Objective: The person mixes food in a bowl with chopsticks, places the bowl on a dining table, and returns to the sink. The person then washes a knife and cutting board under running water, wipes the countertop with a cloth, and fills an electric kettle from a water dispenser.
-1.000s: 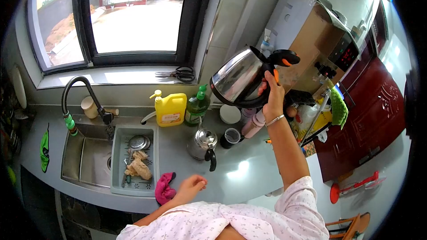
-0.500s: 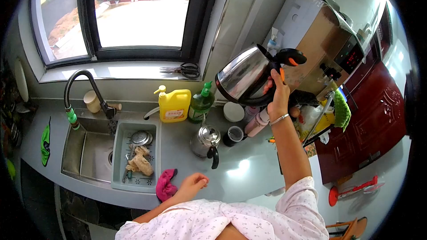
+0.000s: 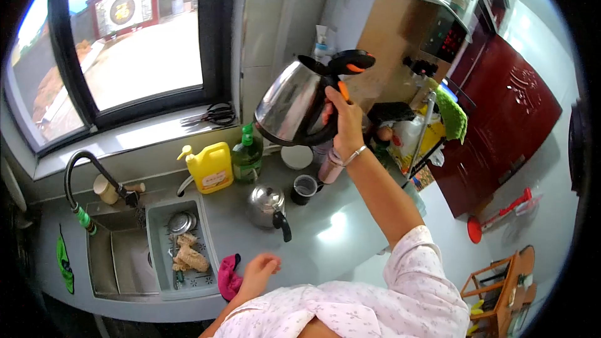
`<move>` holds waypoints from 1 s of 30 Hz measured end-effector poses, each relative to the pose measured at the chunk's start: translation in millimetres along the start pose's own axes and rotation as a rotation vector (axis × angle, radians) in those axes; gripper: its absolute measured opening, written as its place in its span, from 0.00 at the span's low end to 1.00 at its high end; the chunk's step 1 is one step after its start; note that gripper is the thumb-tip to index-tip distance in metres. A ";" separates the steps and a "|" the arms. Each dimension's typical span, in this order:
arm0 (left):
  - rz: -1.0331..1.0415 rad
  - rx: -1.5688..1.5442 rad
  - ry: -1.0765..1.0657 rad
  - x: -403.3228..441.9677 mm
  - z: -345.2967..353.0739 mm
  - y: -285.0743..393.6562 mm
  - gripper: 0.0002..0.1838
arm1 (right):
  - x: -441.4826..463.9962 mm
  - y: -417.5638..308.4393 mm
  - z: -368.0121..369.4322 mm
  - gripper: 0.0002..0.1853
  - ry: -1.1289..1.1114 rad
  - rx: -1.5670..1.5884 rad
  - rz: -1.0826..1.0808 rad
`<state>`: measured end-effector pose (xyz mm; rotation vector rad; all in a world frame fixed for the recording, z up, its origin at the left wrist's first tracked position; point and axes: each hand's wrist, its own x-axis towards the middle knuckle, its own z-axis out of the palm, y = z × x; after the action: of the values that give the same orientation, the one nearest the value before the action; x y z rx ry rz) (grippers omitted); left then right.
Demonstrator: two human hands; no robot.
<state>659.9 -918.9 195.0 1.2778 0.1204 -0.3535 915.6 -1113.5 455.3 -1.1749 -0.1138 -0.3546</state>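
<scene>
My right hand (image 3: 343,119) grips the black handle of a shiny electric kettle (image 3: 289,103), held up above the back of the counter. The kettle tilts, and its black and orange lid (image 3: 352,61) stands raised. Over the counter's front edge, my left hand (image 3: 260,271) is loosely curled with nothing in it. Beside that hand lies a crumpled pink cloth (image 3: 230,277). A steel pot (image 3: 265,205) with a black handle stands on the counter, next to a dark cup (image 3: 303,189). Behind the cup are a pink bottle (image 3: 329,169) and a white-lidded container (image 3: 297,157).
To the left is a sink (image 3: 119,256) with a black faucet (image 3: 78,175) and a grey drain basket (image 3: 210,269). A yellow jug (image 3: 213,167) and a green bottle (image 3: 246,156) stand by the wall. Scissors (image 3: 219,114) lie on the windowsill. A large box (image 3: 382,31) stands back right.
The view has turned toward the right, so the counter things appear shifted left. My right hand still holds the kettle up, lid raised. My left hand stays curled near the pink cloth.
</scene>
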 end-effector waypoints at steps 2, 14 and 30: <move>0.004 0.001 -0.018 2.4 -1.0 -1.7 0.08 | -0.6 -0.7 -0.5 0.15 -0.002 -0.030 -0.014; -0.013 -0.009 0.002 4.7 -2.1 -3.3 0.07 | 3.4 6.7 -8.8 0.14 -0.028 -0.061 -0.010; -0.015 -0.021 0.011 8.3 -2.4 -7.4 0.07 | 4.0 6.5 -11.1 0.15 -0.037 -0.047 -0.010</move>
<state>665.5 -920.0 185.1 1.2591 0.1428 -0.3574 920.4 -1122.3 446.3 -1.2285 -0.1448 -0.3462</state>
